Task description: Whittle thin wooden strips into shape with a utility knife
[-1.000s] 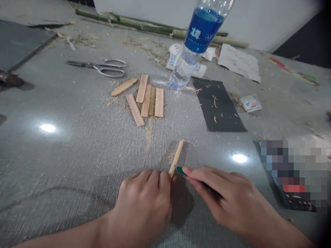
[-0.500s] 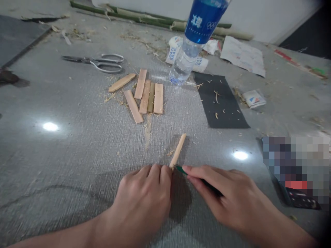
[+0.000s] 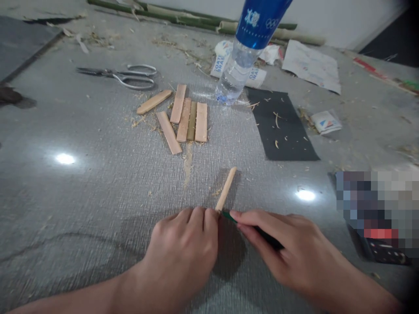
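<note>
My left hand (image 3: pixel 186 244) is closed around the near end of a narrow bamboo strip (image 3: pixel 226 188), whose far end slants up and to the right. In my right hand (image 3: pixel 284 244) is a slim tool with a green tip and dark handle, probably a carving knife (image 3: pixel 231 216). Its tip meets the strip right beside my left knuckles. Most of the tool's handle is hidden in my right palm. Several short bamboo pieces (image 3: pixel 201 123) lie beyond my hands, one of them with a trimmed, pointed end.
Metal scissors (image 3: pixel 135 77) lie at the back left. A water bottle (image 3: pixel 237 65) stands behind the bamboo pieces, beside black sandpaper (image 3: pixel 283 126) with shavings on it. Green bamboo stalks (image 3: pixel 183 19) run along the wall. A phone-like device (image 3: pixel 386 253), partly blurred out, is at right.
Both hands keep almost the same place, the tool tip still against the strip. The whole view has shifted very slightly.
</note>
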Motion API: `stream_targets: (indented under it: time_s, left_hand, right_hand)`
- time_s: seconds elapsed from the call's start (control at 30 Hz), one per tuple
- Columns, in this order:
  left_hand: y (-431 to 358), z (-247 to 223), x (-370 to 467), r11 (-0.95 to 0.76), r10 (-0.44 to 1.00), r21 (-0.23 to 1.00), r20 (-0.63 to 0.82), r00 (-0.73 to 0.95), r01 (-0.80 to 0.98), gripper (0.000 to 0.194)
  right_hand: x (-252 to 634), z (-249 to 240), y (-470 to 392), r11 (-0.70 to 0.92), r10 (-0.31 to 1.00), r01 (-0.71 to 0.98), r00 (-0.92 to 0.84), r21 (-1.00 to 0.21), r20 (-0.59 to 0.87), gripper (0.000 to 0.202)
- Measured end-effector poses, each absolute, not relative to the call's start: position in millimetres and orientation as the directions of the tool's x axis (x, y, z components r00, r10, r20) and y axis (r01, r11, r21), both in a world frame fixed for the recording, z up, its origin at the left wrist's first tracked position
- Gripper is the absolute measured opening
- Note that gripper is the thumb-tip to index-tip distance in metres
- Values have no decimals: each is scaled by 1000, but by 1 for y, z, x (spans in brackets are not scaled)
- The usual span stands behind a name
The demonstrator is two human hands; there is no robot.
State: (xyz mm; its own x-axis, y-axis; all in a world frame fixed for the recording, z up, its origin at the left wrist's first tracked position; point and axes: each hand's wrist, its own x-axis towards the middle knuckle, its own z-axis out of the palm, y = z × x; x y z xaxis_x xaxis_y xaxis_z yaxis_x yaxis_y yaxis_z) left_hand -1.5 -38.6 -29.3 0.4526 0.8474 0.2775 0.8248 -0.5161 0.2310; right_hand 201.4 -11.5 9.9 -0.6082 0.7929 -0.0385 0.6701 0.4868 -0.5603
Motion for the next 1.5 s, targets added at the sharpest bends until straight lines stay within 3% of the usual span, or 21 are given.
stream_targets:
  time_s: [0.2,0.43,0.9,1.0,1.1,1.3,1.5]
  left_hand:
    - [-38,-29,-2,-540,834,237,274,478,807,22]
    - [-36,-31,-2,-537,837,250,277,472,806,20]
    - [-38,-35,-6,-523,848,314,281,449,792,23]
    - [-37,-34,-5,-520,848,319,305,433,793,24]
    - [-36,-34,-4,-527,844,319,306,441,788,22]
    - [-34,-32,-2,-512,850,311,317,421,800,24]
    - [-35,-30,-3,-536,838,300,302,454,790,23]
  right_hand:
    - [202,10,-10,412,807,674,-583,-614,-98,18]
    - [203,5,-8,462,799,633,-601,-621,-20,18]
    - [211,-5,-14,751,658,631,-740,-191,139,33]
    - [212,-5,-12,763,645,628,-754,-152,124,34]
    - [212,-6,-10,711,698,669,-709,-217,97,26]
    - [208,-3,-7,571,764,631,-643,-525,58,19]
    - [206,0,-5,461,789,629,-613,-626,-35,18]
